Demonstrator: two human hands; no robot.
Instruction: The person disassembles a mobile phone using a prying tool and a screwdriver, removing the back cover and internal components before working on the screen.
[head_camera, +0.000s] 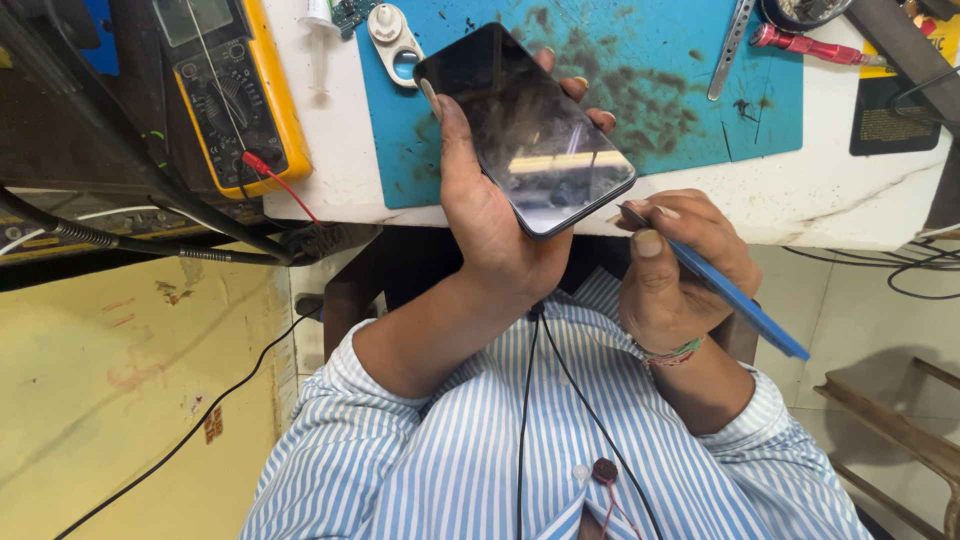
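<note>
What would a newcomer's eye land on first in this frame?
A black glossy smartphone held up at centre in the left hand, over a stained blue work mat. Just right, the right hand presses a thin blue pry tool to its edge. A yellow multimeter lies upper left.

Not much elbow room here. The bare middle of the blue mat (690, 60) is open, and so is the white bench (850, 190) strip along its front edge. The yellow multimeter (232, 90) and its leads crowd the left end, while tweezers (733, 45) and a red tool (805, 45) block the back right.
</note>
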